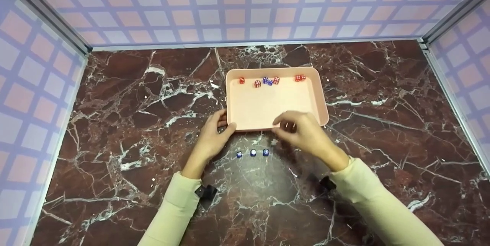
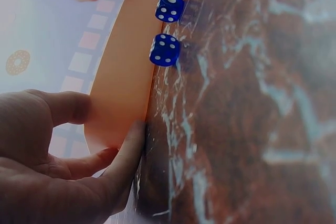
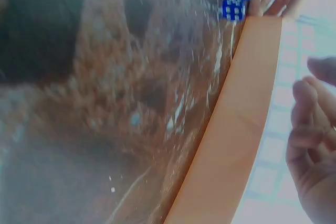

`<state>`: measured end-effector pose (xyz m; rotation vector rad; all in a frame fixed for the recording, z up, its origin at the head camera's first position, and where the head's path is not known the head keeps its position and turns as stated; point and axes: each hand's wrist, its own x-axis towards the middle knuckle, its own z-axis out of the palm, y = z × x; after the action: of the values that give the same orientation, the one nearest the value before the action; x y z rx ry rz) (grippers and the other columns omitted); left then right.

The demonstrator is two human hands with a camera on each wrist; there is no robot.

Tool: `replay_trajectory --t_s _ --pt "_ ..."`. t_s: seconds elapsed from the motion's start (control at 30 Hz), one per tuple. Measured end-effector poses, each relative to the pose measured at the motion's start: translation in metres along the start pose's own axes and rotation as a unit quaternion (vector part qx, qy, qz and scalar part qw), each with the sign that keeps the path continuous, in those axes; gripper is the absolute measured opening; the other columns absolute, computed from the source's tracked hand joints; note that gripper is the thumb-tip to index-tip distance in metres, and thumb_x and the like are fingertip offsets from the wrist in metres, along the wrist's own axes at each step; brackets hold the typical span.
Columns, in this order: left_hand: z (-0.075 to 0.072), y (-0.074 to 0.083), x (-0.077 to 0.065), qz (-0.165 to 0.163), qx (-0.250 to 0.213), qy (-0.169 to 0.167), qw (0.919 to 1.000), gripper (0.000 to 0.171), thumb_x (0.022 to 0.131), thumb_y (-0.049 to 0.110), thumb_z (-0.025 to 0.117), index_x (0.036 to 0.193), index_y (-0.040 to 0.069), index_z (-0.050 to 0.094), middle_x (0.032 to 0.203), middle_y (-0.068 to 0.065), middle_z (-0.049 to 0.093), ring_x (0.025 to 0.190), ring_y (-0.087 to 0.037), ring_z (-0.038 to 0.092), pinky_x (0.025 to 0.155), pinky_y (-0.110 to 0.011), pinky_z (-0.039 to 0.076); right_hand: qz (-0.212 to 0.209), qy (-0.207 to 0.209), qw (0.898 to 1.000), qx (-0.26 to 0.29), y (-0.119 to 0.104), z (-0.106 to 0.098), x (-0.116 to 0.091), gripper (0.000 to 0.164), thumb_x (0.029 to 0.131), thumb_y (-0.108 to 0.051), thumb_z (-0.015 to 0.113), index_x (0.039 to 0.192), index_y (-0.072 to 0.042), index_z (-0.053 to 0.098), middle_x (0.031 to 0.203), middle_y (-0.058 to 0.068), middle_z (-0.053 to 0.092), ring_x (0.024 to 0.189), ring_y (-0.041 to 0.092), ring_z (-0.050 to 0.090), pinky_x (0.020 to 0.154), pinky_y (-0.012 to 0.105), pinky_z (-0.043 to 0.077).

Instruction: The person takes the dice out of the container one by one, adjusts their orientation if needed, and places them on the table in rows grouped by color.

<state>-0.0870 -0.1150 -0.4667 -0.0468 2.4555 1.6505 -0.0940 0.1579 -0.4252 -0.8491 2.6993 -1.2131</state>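
Observation:
My left hand (image 1: pixel 215 135) holds a shallow peach tray (image 1: pixel 275 128) at its near left corner, thumb by the near wall and fingers round the side. Over the tray's near edge, right of its middle, hovers my right hand (image 1: pixel 302 131). Its fingers (image 3: pixel 304 98) are loosely bent with a gap to the thumb, and nothing shows between them. Along the tray's far wall lie several red dice (image 1: pixel 257 83) and two blue dice (image 1: pixel 265 80). On the tabletop before the tray, three blue dice (image 2: pixel 165 50) sit in a short row, spaced apart.
The tray stands on a dark red marbled tabletop (image 1: pixel 134 131) with white veins. Checked pink and white panels (image 1: pixel 233 12) enclose it at the back and both sides. Black wrist cameras (image 1: pixel 206 191) are strapped over the light sleeves.

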Motion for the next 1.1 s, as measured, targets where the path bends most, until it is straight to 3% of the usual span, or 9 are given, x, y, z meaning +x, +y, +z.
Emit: replay_trajectory --t_s 0.17,0.37,0.67,0.87,1.1 --pt "0.006 0.001 0.003 0.007 -0.005 -0.008 0.9999 0.063 0.101 0.017 0.067 0.155 -0.006 0.044 0.143 -0.024 0.054 0.129 -0.037 0.059 0.118 -0.047 0.043 0.051 0.044 0.998 0.007 0.016 -0.01 0.011 0.019 0.093 -0.002 0.077 0.111 0.003 0.074 0.088 0.01 0.074 0.073 0.019 0.067 0.067 0.024 0.058" --pt "0.012 0.004 0.007 0.023 -0.012 -0.013 0.9996 0.059 0.101 0.014 0.066 0.153 -0.008 0.045 0.14 -0.026 0.053 0.127 -0.039 0.06 0.115 -0.048 0.046 0.108 0.08 0.991 0.009 0.034 -0.02 0.029 0.027 0.093 -0.001 0.076 0.119 0.005 0.071 0.095 0.017 0.074 0.078 0.027 0.07 0.07 0.021 0.057" --pt "0.021 0.008 0.013 0.028 -0.012 -0.032 0.999 0.06 0.1 0.013 0.066 0.153 -0.007 0.045 0.138 -0.026 0.054 0.127 -0.039 0.06 0.115 -0.048 0.046 0.16 0.122 0.98 -0.011 0.048 -0.027 0.045 0.033 0.095 -0.007 0.077 0.126 0.003 0.07 0.099 0.018 0.073 0.082 0.035 0.072 0.077 0.038 0.061" --pt "0.021 0.008 0.014 0.036 -0.014 -0.038 0.9985 0.059 0.102 0.014 0.065 0.153 -0.008 0.045 0.141 -0.028 0.052 0.127 -0.041 0.059 0.115 -0.05 0.045 0.179 0.116 0.977 -0.006 0.052 -0.024 0.057 0.037 0.096 -0.011 0.078 0.131 -0.002 0.069 0.109 0.017 0.074 0.09 0.031 0.072 0.081 0.04 0.062" --pt "0.001 0.0 0.003 0.013 -0.013 -0.019 0.9996 0.059 0.103 0.01 0.064 0.154 -0.01 0.042 0.144 -0.032 0.048 0.132 -0.046 0.055 0.118 -0.054 0.042 0.199 0.069 0.978 0.005 0.051 -0.002 0.084 0.04 0.1 -0.015 0.074 0.138 -0.007 0.064 0.108 0.015 0.073 0.095 0.027 0.069 0.08 0.037 0.061"
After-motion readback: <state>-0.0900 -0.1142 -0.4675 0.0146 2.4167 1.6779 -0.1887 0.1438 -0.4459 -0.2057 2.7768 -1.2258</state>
